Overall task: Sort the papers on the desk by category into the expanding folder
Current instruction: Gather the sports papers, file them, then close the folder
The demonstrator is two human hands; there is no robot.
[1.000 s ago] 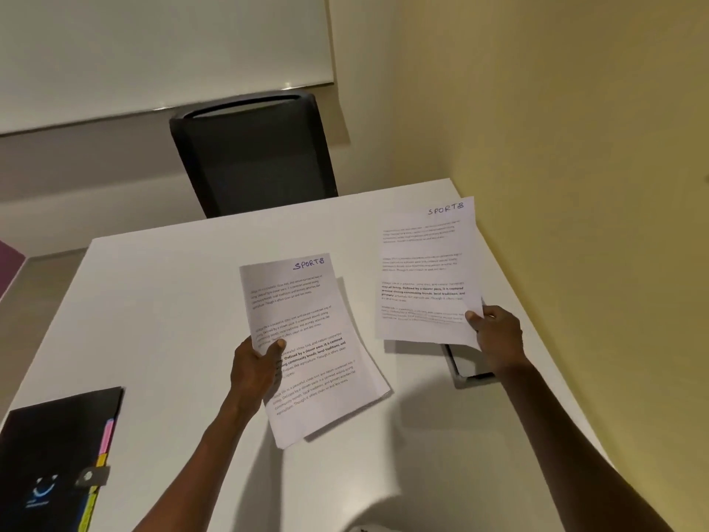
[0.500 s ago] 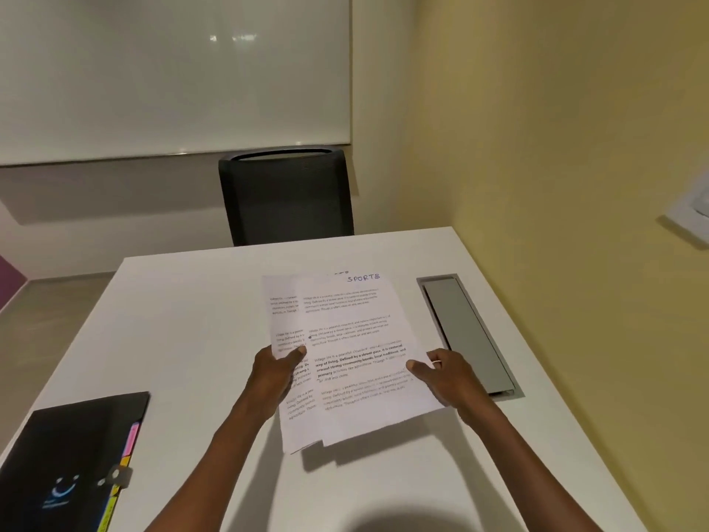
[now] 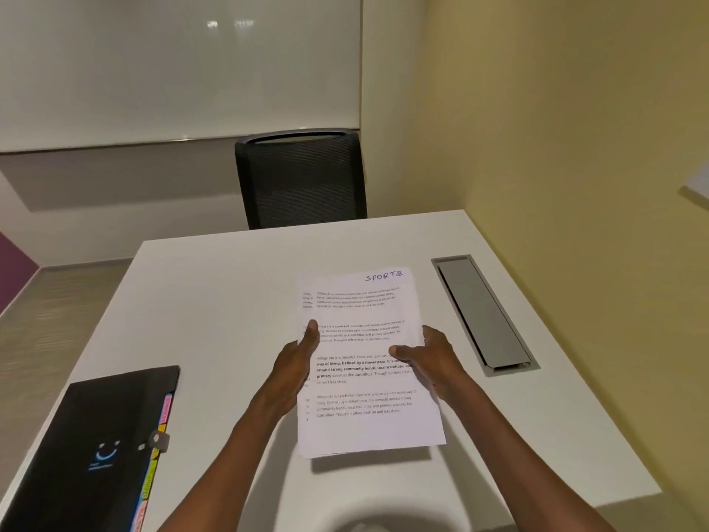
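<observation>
A small stack of white printed papers (image 3: 364,424) headed "SPORTS" in blue ink is held just above the white desk (image 3: 215,301), near its middle. My left hand (image 3: 297,362) grips the stack's left edge, thumb on top. My right hand (image 3: 433,359) grips the right edge, thumb laid across the text. The sheets lie nearly squared on one another, with a sliver of a lower sheet showing at the left. The black expanding folder (image 3: 96,447) lies closed at the desk's front left, with coloured tabs along its right side and its strap fastened.
A grey cable hatch (image 3: 479,312) is set into the desk to the right of the papers. A black mesh chair (image 3: 301,178) stands behind the far edge. A yellow wall runs close along the right side.
The two separate SPORTS sheets were brought together: my right hand carried its sheet leftward over the one in my left hand, and both hands now hold them as one stack.
</observation>
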